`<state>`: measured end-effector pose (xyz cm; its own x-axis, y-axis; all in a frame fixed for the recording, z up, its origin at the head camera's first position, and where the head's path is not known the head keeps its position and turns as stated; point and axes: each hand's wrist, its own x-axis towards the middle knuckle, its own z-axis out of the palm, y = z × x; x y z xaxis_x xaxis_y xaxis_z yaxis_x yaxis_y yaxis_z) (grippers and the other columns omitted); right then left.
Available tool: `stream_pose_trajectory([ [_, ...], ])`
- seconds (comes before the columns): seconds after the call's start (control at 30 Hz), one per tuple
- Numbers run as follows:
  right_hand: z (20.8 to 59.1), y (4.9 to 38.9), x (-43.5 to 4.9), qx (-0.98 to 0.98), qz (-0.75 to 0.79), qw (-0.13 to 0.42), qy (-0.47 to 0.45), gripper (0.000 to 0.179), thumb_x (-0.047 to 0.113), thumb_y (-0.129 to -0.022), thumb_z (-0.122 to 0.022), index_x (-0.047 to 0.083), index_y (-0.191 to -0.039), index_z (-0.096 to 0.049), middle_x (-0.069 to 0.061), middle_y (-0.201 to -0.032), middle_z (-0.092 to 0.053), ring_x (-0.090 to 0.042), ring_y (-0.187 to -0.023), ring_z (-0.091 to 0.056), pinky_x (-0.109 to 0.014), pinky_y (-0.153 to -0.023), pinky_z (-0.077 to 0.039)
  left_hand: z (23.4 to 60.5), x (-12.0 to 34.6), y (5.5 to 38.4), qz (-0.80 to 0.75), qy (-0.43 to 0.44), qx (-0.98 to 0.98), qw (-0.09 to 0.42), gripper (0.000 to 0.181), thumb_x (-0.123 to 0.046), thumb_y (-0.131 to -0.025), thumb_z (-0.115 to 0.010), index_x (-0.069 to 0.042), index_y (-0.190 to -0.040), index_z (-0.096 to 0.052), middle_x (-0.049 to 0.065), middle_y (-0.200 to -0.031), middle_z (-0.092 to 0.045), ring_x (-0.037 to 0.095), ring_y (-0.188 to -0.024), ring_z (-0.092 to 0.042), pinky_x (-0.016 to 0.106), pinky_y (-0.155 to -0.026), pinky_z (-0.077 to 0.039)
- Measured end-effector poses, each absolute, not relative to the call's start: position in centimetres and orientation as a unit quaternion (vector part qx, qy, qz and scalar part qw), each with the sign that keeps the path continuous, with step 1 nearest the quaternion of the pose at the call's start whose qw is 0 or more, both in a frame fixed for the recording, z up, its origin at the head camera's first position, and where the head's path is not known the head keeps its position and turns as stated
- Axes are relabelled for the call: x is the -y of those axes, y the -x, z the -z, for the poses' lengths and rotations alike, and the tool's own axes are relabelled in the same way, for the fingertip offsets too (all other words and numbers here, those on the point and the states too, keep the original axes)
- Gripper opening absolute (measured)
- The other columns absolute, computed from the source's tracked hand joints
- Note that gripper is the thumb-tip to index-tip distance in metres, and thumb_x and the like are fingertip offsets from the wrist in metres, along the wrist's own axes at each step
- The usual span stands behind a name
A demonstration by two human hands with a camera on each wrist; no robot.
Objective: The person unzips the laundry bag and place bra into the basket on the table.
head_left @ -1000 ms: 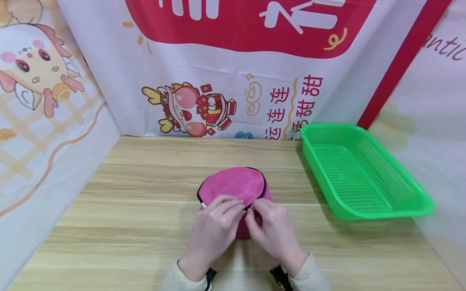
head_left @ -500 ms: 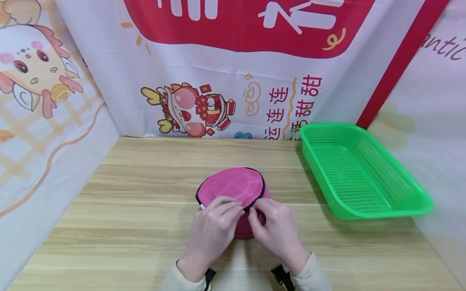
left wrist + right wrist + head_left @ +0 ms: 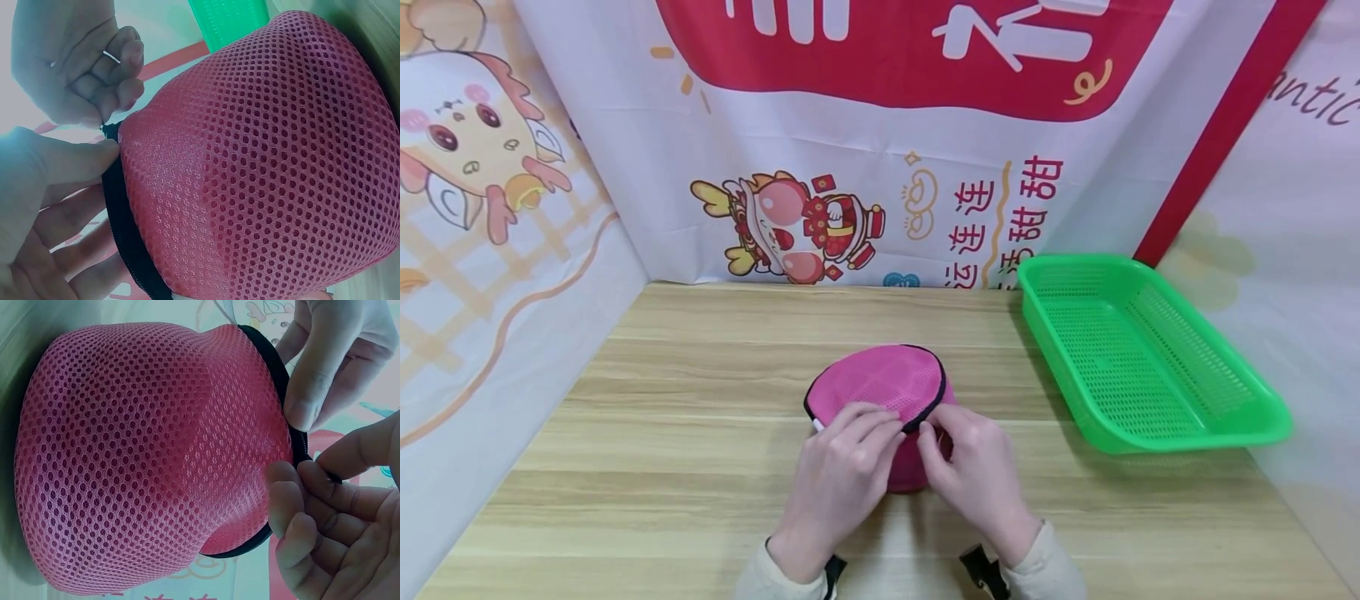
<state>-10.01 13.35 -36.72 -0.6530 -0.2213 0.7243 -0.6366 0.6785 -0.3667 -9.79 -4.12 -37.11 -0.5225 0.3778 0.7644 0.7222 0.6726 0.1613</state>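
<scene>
A pink mesh laundry bag [image 3: 883, 375] with a black zipper [image 3: 124, 206] round its top stands on the table in front of me. My left hand [image 3: 842, 467] lies at the near left of the rim, and its thumb and fingers pinch the zipper edge. Just to the right, my right hand [image 3: 981, 467] has thumb and forefinger pinched at the zipper, with a small dark piece [image 3: 334, 479], apparently the zipper pull, showing between them. Its other fingers curl beside the mesh. A white tab [image 3: 818, 425] shows at the lid's left edge. The bag's contents are hidden.
A green perforated plastic basket [image 3: 1120, 367] sits at the right of the wood-grain table [image 3: 700, 375]. Printed cloth walls [image 3: 850, 125] rise behind the table and along both sides.
My right hand has shifted a little to the right along the zipper, away from the left hand. The left hand and the bag stay almost where they were.
</scene>
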Motion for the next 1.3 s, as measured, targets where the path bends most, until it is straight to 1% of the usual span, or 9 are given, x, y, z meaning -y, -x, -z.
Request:
stream_pose_trajectory([
  [0.17,36.76,10.00,-13.09,0.849,-0.319,0.334,-0.257,0.016,0.001,-0.081,-0.063,0.014,-0.071,-0.059,0.010,-0.063,-0.049,-0.003,-0.052,-0.045,-0.014,-0.044,-0.035,37.22,3.98,9.82,0.229,0.334,0.830,0.384,0.019,-0.006,-0.080,-0.078,-0.005,-0.098,-0.077,0.005,-0.099,-0.072,0.020,-0.095,-0.065,0.030,-0.079,-0.056],
  [0.3,36.76,9.97,-13.00,0.846,-0.325,0.337,-0.256,0.017,0.001,-0.081,-0.063,0.014,-0.071,-0.059,0.011,-0.063,-0.049,-0.003,-0.052,-0.045,-0.014,-0.044,-0.035,37.24,3.89,9.86,0.230,0.335,0.827,0.389,0.019,-0.006,-0.081,-0.076,-0.005,-0.100,-0.076,0.004,-0.100,-0.072,0.020,-0.094,-0.064,0.031,-0.079,-0.056],
  [0.57,36.78,9.87,-12.95,0.841,-0.329,0.334,-0.270,0.016,0.001,-0.081,-0.064,0.014,-0.073,-0.061,0.011,-0.065,-0.051,-0.005,-0.051,-0.047,-0.013,-0.045,-0.036,37.17,3.92,9.83,0.228,0.328,0.828,0.394,0.016,-0.005,-0.080,-0.076,-0.004,-0.097,-0.076,0.003,-0.096,-0.071,0.019,-0.092,-0.065,0.030,-0.077,-0.056],
  [0.73,36.84,9.79,-12.96,0.849,-0.325,0.320,-0.266,0.015,0.002,-0.080,-0.065,0.015,-0.072,-0.061,0.012,-0.065,-0.051,-0.004,-0.051,-0.046,-0.012,-0.045,-0.036,37.13,3.93,9.78,0.219,0.329,0.829,0.397,0.016,-0.003,-0.080,-0.076,-0.003,-0.095,-0.075,0.004,-0.094,-0.071,0.019,-0.090,-0.065,0.030,-0.077,-0.056],
  [0.97,36.96,9.76,-12.96,0.866,-0.314,0.290,-0.258,0.018,0.003,-0.078,-0.067,0.016,-0.070,-0.058,0.013,-0.063,-0.047,0.002,-0.051,-0.040,-0.011,-0.044,-0.034,37.22,3.99,9.81,0.216,0.333,0.827,0.397,0.016,-0.001,-0.079,-0.075,-0.003,-0.095,-0.075,0.005,-0.094,-0.072,0.020,-0.089,-0.066,0.032,-0.076,-0.057],
  [1.13,36.91,9.74,-12.98,0.867,-0.312,0.297,-0.252,0.020,0.001,-0.076,-0.063,0.018,-0.068,-0.055,0.014,-0.061,-0.044,0.002,-0.050,-0.038,-0.012,-0.042,-0.031,37.19,3.95,9.79,0.217,0.332,0.827,0.399,0.014,-0.002,-0.080,-0.075,-0.003,-0.094,-0.075,0.005,-0.093,-0.072,0.019,-0.088,-0.066,0.031,-0.075,-0.057],
  [1.3,36.83,9.73,-12.94,0.863,-0.316,0.308,-0.247,0.022,0.001,-0.076,-0.062,0.019,-0.066,-0.054,0.015,-0.061,-0.043,0.002,-0.051,-0.038,-0.013,-0.043,-0.031,37.14,3.91,9.74,0.220,0.332,0.827,0.397,0.013,-0.002,-0.080,-0.075,-0.003,-0.094,-0.076,0.004,-0.093,-0.072,0.019,-0.088,-0.066,0.031,-0.075,-0.057],
])
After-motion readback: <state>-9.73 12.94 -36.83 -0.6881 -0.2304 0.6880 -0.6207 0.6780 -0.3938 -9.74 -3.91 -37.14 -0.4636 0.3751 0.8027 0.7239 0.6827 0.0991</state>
